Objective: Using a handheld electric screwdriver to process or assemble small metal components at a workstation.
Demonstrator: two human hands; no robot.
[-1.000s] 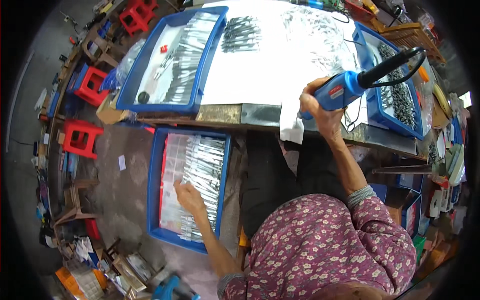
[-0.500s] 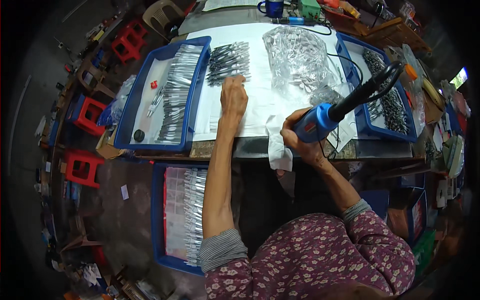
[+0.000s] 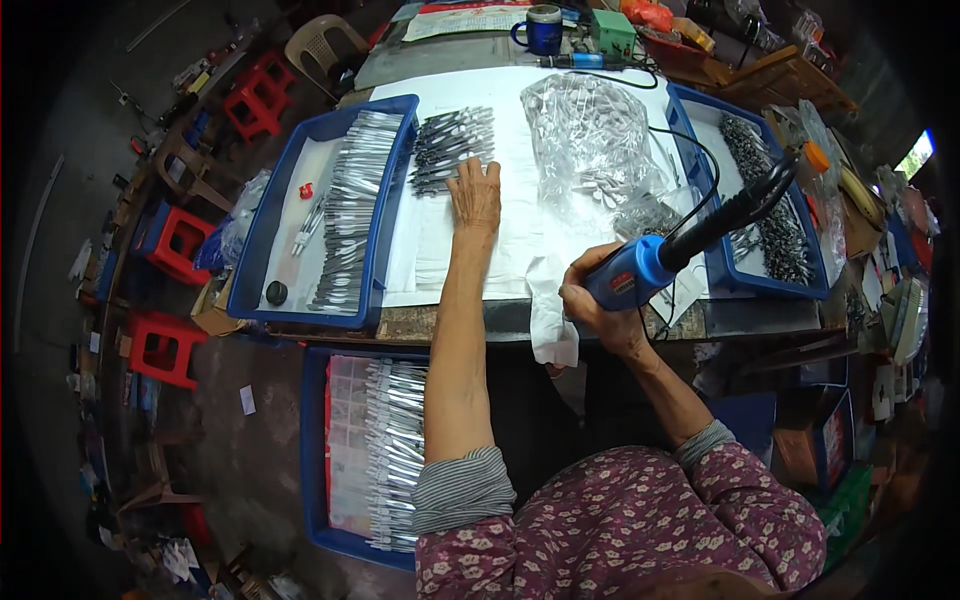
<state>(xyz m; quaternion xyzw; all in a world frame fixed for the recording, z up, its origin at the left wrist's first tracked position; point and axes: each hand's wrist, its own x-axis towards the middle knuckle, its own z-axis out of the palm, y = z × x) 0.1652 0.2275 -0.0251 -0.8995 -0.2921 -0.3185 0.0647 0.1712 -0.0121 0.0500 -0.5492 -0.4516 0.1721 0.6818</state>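
Observation:
My left hand [image 3: 475,205] reaches over the white sheet with its fingers stretched and a little apart. Its fingertips touch the near edge of a row of dark, slim metal pieces [image 3: 455,140]. Nothing shows as gripped in it. My right hand [image 3: 605,305] is wrapped around a blue electric screwdriver [image 3: 637,268], whose thick black cord end points up to the right. The tool's working tip is hidden behind the hand. Just left of that hand, a strip of white paper [image 3: 548,310] hangs over the table's front edge.
A blue tray [image 3: 240,290] of silvery slim pieces stands at left; another blue tray [image 3: 315,480] sits lower down. At right, a blue tray [image 3: 815,285] holds small dark parts. A clear plastic bag [image 3: 590,130] of parts lies mid-table, with a blue mug [image 3: 543,35] behind.
My left hand's fingers have gone from bunched to spread at the dark pieces. My right hand keeps its hold on the screwdriver. The whole view has shifted slightly.

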